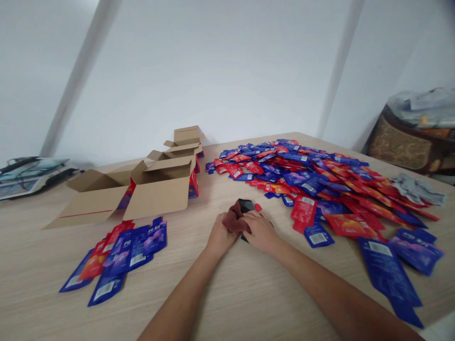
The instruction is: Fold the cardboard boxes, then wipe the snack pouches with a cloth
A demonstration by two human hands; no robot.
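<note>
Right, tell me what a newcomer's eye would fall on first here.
Likely the big heap of glossy red and blue flat pouches, spread over the right side of the pale wood-grain table. Next, perhaps, the open brown cardboard boxes left of centre, then the bare left hand and right hand at a crumpled maroon cloth, mid-table.

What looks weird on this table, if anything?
The crumpled grey cloth, maybe gloves, at the right side of the packet heap. It looks odd because it's dull and rumpled beside shiny red and blue packets.
</note>
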